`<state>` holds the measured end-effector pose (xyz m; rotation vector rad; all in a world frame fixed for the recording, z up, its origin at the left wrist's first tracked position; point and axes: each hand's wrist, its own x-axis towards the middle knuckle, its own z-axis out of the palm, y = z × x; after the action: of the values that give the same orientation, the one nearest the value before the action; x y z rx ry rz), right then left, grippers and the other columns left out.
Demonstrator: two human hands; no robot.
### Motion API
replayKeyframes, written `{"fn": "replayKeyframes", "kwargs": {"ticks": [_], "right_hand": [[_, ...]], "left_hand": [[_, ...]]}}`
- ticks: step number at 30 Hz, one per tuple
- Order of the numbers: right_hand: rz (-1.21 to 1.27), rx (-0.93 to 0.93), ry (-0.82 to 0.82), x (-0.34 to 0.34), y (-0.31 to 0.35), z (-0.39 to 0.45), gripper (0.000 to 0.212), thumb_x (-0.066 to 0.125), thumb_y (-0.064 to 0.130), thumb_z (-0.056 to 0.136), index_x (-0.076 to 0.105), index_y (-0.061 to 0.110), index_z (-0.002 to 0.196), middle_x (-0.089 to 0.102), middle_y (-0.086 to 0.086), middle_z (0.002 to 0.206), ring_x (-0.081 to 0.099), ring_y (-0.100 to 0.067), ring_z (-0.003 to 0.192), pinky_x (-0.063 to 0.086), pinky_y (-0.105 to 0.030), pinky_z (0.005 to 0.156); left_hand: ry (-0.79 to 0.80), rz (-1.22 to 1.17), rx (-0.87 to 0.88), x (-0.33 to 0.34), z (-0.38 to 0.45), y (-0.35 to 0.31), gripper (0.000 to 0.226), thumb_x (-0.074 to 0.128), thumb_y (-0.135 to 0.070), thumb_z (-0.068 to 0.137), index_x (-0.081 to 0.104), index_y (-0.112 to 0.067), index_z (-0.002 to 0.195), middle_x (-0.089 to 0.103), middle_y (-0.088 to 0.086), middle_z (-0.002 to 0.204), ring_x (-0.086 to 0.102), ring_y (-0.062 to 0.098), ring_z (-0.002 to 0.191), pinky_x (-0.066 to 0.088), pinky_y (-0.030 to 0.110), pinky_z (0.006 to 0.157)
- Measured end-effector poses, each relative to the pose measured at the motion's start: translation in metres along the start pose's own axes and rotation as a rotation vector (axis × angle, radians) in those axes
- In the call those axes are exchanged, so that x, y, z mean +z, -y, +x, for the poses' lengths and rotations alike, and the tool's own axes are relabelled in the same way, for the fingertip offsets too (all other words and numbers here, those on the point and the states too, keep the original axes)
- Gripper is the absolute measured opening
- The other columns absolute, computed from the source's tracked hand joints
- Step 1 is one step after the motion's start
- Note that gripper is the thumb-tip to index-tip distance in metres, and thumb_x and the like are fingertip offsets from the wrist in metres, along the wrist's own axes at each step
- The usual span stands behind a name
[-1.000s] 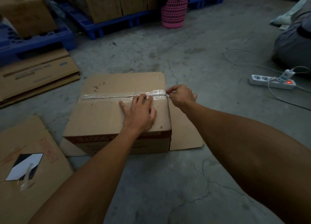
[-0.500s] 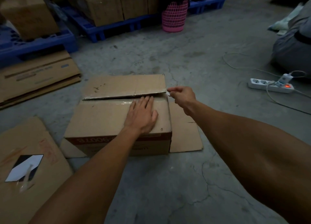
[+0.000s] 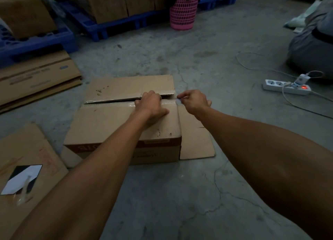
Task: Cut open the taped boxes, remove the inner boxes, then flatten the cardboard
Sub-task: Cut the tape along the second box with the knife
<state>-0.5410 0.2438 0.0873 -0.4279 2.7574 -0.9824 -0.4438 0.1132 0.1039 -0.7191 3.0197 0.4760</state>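
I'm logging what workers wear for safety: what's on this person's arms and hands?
Nothing visible. The left hand and right hand are bare, with no gloves, rings or watch showing. Both forearms are uncovered up to the frame edge; no sleeves appear.

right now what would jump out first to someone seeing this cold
Two bare arms reach to a cardboard box mid-floor, the left hand curled into its split top seam, the right hand pinching something small at the right end. Behind, a pink basket stands by blue pallets; far right, a power strip glows red.
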Motion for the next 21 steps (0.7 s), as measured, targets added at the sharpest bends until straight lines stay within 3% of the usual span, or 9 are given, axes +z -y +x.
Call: {"fn": "replayKeyframes", "kwargs": {"ticks": [3, 6, 8, 10, 13, 14, 17, 19, 21], "right_hand": [[-0.014, 0.048, 0.103, -0.004, 0.001, 0.001, 0.022, 0.066, 0.026, 0.091, 0.071, 0.038, 0.073, 0.070, 0.009, 0.102, 0.055, -0.015, 0.102, 0.032, -0.039, 0.097], [0.036, 0.080, 0.218, -0.008, 0.000, 0.002, 0.033, 0.073, 0.018, 0.083, 0.073, 0.038, 0.056, 0.071, 0.008, 0.088, 0.064, -0.017, 0.096, 0.047, -0.044, 0.098], [0.069, 0.087, 0.284, -0.016, 0.000, -0.003, 0.029, 0.073, 0.012, 0.084, 0.075, 0.032, 0.064, 0.072, 0.005, 0.087, 0.067, -0.017, 0.094, 0.055, -0.035, 0.089], [0.122, 0.113, 0.297, -0.020, 0.001, -0.007, 0.018, 0.068, 0.008, 0.089, 0.078, 0.023, 0.087, 0.070, 0.000, 0.091, 0.066, -0.017, 0.093, 0.055, -0.027, 0.079], [0.168, 0.213, 0.146, -0.025, 0.002, -0.007, 0.024, 0.060, 0.015, 0.093, 0.071, 0.013, 0.114, 0.068, -0.010, 0.113, 0.066, -0.027, 0.103, 0.056, -0.035, 0.090], [0.180, 0.230, 0.166, -0.024, 0.004, -0.006, 0.028, 0.057, 0.015, 0.094, 0.067, 0.009, 0.119, 0.068, -0.012, 0.113, 0.066, -0.028, 0.101, 0.056, -0.036, 0.086], [0.322, 0.361, 0.294, -0.020, 0.024, -0.022, 0.013, 0.052, 0.018, 0.098, 0.063, 0.013, 0.103, 0.059, -0.003, 0.087, 0.057, -0.013, 0.068, 0.046, -0.029, 0.059], [0.302, 0.395, 0.375, -0.012, 0.037, -0.032, 0.009, 0.049, 0.018, 0.100, 0.057, 0.014, 0.100, 0.058, -0.005, 0.104, 0.059, -0.016, 0.083, 0.051, -0.036, 0.072], [0.213, 0.346, 0.439, -0.005, 0.047, -0.039, 0.022, 0.046, 0.019, 0.101, 0.055, 0.010, 0.119, 0.055, -0.014, 0.123, 0.059, -0.031, 0.109, 0.053, -0.051, 0.087]], "left_hand": [[-0.007, -0.013, -0.010, 0.004, 0.002, -0.001, 0.063, 0.070, -0.045, 0.085, 0.052, -0.017, 0.139, 0.047, 0.007, 0.139, 0.038, 0.027, 0.132, 0.036, 0.046, 0.105], [-0.023, -0.022, -0.013, 0.006, 0.003, 0.000, 0.063, 0.070, -0.043, 0.086, 0.051, -0.015, 0.140, 0.047, 0.008, 0.140, 0.039, 0.028, 0.132, 0.037, 0.045, 0.106], [-0.041, -0.029, -0.009, 0.009, 0.002, 0.000, 0.061, 0.068, -0.042, 0.088, 0.051, -0.014, 0.139, 0.048, 0.009, 0.140, 0.041, 0.028, 0.131, 0.039, 0.044, 0.106], [-0.054, -0.061, -0.001, 0.012, -0.001, 0.003, 0.056, 0.068, -0.041, 0.088, 0.056, -0.013, 0.135, 0.054, 0.010, 0.137, 0.047, 0.028, 0.127, 0.043, 0.044, 0.104], [-0.208, -0.124, 0.072, 0.009, -0.012, 0.015, 0.033, 0.070, -0.028, 0.087, 0.070, -0.013, 0.117, 0.069, 0.008, 0.118, 0.063, 0.025, 0.107, 0.052, 0.040, 0.092], [-0.272, -0.132, 0.115, 0.006, -0.015, 0.021, 0.027, 0.068, -0.020, 0.088, 0.072, -0.014, 0.114, 0.070, 0.006, 0.115, 0.064, 0.024, 0.103, 0.053, 0.039, 0.090], [-0.328, -0.050, 0.179, -0.007, -0.028, 0.048, 0.029, 0.067, -0.016, 0.089, 0.069, -0.020, 0.118, 0.065, 0.003, 0.122, 0.060, 0.023, 0.111, 0.051, 0.040, 0.094], [-0.307, 0.084, 0.053, -0.012, -0.037, 0.073, 0.049, 0.068, -0.032, 0.088, 0.055, -0.027, 0.135, 0.054, 0.005, 0.137, 0.049, 0.025, 0.125, 0.041, 0.045, 0.104], [-0.280, 0.140, -0.231, -0.016, -0.048, 0.104, 0.074, 0.065, -0.053, 0.085, 0.035, -0.029, 0.149, 0.036, 0.010, 0.154, 0.032, 0.033, 0.141, 0.023, 0.055, 0.113]]}}
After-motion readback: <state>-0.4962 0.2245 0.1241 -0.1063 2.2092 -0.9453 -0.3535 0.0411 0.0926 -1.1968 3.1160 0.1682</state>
